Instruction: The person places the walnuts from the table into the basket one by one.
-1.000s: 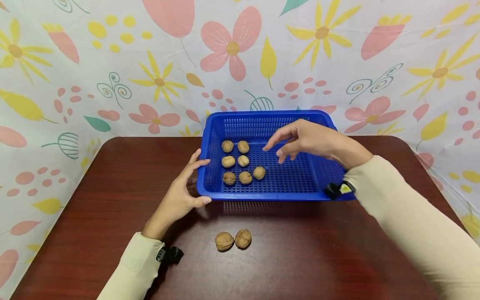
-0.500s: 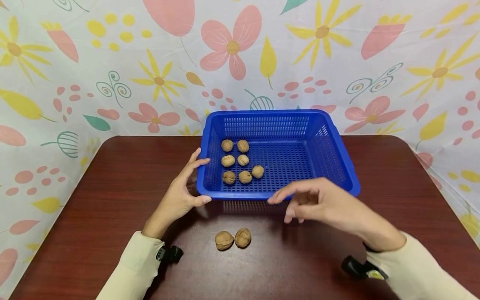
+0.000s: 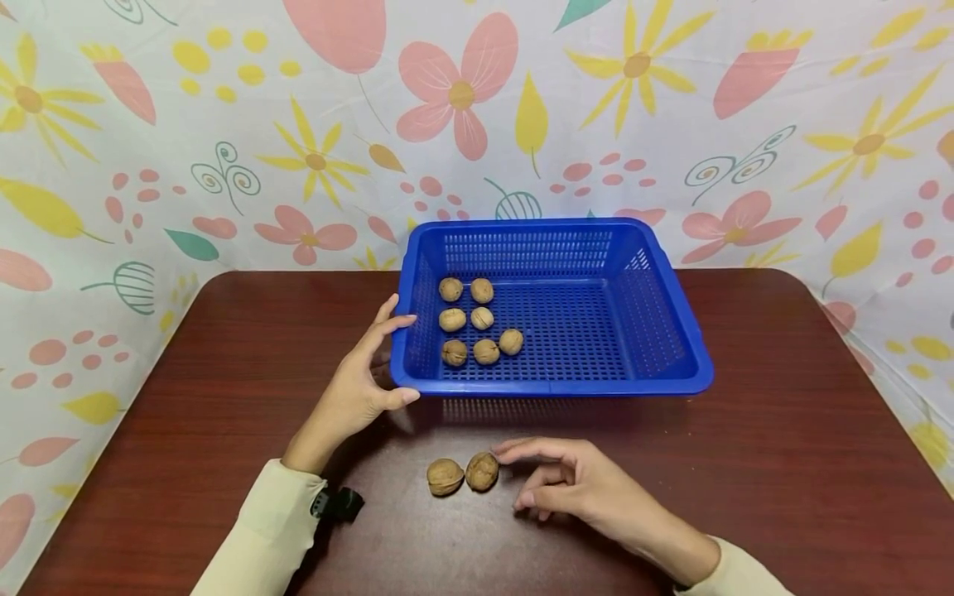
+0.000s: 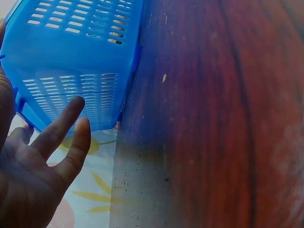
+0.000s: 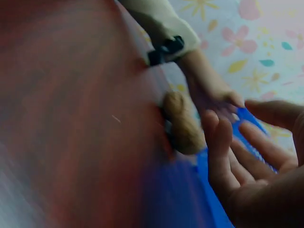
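Your right hand lies low on the table, fingers loosely spread and holding nothing, index fingertip just at the right walnut of the two loose walnuts in front of the basket. The left walnut touches it. The right wrist view is blurred; contact is unclear there. Your left hand rests open against the basket's near left corner, thumb and fingers on the rim. Seven walnuts sit in the basket's left half in rows.
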`<state>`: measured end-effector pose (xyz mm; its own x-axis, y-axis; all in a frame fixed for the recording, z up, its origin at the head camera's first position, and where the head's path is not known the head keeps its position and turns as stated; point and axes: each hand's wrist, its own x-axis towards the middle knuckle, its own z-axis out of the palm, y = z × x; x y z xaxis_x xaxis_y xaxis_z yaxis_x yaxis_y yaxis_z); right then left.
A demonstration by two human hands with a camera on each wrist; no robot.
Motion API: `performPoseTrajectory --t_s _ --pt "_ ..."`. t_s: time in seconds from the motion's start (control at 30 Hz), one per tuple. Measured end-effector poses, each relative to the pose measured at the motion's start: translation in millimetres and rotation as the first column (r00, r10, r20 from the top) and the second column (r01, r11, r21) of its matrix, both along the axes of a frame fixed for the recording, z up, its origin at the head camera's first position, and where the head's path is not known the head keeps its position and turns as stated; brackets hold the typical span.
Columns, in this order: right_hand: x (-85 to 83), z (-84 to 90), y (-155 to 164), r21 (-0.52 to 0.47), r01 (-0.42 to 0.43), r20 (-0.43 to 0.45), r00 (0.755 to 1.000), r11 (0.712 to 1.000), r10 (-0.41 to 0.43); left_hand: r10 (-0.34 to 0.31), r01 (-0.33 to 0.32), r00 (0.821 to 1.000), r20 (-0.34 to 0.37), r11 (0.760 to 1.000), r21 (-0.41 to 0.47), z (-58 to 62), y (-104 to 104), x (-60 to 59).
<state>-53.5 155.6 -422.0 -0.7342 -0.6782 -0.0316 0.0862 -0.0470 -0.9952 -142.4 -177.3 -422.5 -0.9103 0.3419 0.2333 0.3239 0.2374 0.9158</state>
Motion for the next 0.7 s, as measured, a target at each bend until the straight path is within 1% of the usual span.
performPoseTrajectory --t_s 0.13,0.27,0.4,0.5,0.6,0.7 --pt "4.5 -8.9 -11 0.043 0.075 0.051 0.996 0.996 -0.077 -0.003 0.003 1.0 -0.001 1.0 -0.016 -1.5 3 -2.5" --pt "5.8 -14.1 -21 0.083 0.125 0.112 0.985 0.989 -0.134 -0.009 0.009 1.0 0.003 1.0 -0.019 -2.5 7 -4.9" --pt "5.4 -18.0 -30 0.09 0.157 0.188 0.967 0.983 -0.172 -0.016 0.016 1.0 0.001 1.0 -0.015 -3.5 10 -7.4" --pt "5.4 -20.5 -35 0.082 0.173 0.231 0.955 0.982 -0.187 -0.015 0.015 1.0 0.002 0.999 -0.03 -3.5 9 -7.2" --pt "5.3 -22.4 -41 0.077 0.172 0.237 0.954 0.982 -0.186 0.003 -0.003 1.0 0.0 0.999 -0.044 -2.8 6 -4.6" --pt "5.2 -23.2 -45 0.074 0.175 0.221 0.957 0.982 -0.187 0.012 -0.013 1.0 -0.014 0.999 -0.044 -2.4 2 -3.4"
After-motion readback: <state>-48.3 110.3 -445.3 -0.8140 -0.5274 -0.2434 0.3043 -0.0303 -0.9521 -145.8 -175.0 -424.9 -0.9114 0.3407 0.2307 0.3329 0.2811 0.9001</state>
